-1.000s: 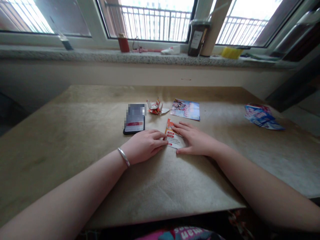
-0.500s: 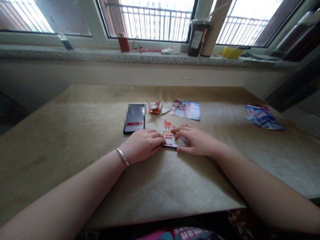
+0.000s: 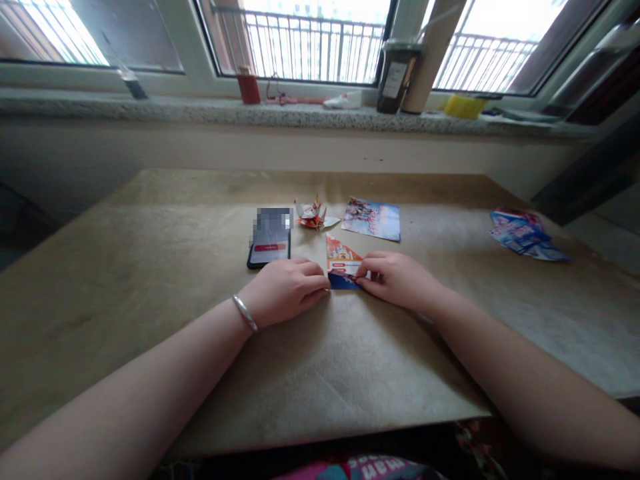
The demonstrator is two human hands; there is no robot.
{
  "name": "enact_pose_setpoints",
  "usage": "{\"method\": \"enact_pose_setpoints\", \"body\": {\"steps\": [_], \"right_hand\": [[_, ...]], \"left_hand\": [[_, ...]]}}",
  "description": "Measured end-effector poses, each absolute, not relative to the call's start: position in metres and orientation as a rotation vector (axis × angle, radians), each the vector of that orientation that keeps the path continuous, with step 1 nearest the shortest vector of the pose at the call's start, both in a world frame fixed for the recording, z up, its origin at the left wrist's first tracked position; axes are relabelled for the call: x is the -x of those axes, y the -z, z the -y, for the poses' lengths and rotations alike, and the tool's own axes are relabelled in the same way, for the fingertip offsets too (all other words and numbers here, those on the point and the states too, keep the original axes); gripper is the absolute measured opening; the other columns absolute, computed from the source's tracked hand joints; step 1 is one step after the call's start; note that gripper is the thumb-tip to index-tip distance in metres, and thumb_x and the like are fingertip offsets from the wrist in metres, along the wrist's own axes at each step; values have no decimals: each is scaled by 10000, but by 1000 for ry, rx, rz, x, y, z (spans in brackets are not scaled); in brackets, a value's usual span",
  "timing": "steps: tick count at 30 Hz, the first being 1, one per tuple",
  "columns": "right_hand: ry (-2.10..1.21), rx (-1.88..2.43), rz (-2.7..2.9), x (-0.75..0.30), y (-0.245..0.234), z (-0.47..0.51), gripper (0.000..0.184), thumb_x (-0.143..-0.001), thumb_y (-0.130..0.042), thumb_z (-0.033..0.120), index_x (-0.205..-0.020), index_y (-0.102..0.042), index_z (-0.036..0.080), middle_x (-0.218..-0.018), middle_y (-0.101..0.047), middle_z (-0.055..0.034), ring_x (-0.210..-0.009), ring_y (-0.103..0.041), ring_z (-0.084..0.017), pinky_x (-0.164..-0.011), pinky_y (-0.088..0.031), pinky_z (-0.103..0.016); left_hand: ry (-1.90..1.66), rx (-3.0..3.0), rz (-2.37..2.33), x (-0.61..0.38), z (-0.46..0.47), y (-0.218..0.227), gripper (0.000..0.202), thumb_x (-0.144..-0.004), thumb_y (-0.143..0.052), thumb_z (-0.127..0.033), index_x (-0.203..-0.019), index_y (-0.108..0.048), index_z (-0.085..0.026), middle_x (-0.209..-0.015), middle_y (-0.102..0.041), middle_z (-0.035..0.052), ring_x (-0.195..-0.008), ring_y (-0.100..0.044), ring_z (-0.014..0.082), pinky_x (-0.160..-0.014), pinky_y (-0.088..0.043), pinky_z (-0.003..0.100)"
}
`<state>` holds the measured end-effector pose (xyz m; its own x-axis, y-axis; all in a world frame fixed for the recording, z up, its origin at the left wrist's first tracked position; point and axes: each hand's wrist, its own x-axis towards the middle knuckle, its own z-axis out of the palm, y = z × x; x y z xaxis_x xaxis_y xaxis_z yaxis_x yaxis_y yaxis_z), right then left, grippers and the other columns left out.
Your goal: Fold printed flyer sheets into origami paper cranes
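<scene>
A pale-brown desk point(image 3: 280, 400) spreads beneath the windows, clock read from mid-desk w/ 12 at the glass. At 12, beyond the desk's far edge, a speckled stone sill point(image 3: 190, 115) carries a dark jar point(image 3: 396, 80) w/ a pale label, twd 1 o'clock, and a red container point(image 3: 249, 88) twd 11.

Two bare hands meet nr ctr. The L hand point(image 3: 287, 290), at 9, has fingertips at the folded sheet's L edge; w/ fingers seen only from above, can't tell if its grip pinches or just presses. The R hand point(image 3: 403, 279), at 3, keeps a narrow grip, thumb and fingers on the sheet's R side.

Overlapping blue-and-red sheets point(image 3: 525, 233) lie well apart, btwn 2 and 3. A flat blue-pink sheet point(image 3: 373, 219) is at 1, a phone point(image 3: 270, 250) at 10, nr the L hand. The folded sheet point(image 3: 343, 265) sits ctr, btwn both hands: orange-and-white print, blue strip along the near edge. Folded paper figure point(image 3: 311, 217), approx. 12. Smallest: a silver bangle point(image 3: 245, 313), L wrist.
</scene>
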<state>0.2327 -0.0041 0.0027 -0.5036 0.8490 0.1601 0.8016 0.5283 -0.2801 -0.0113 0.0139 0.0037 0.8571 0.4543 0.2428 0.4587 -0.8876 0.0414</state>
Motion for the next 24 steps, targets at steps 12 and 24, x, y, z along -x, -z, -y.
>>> {"method": "enact_pose_setpoints", "body": {"steps": [12,24], "right_hand": [[-446,1591,2169,-236,-4,1,188,-831,-530,336,-787,-661,209,-691,-659,-10,-594,-560,-133,-536,-405,-243],[-443,1639,1877,-239,-2,-3,176,-806,-554,311,-930,-605,197,-634,-628,10,-521,-537,-114,-510,-388,-231]], "left_hand": [[419,3054,632,9,-13,-3,214,-904,-463,-229,-968,-659,-175,-1186,-623,68,-1092,-561,207,-913,-501,363],[286,3044,636,9,-12,-4,279,-897,-474,-246,-1133,-606,-180,-1069,-625,102,-1034,-582,212,-875,-516,363]]}}
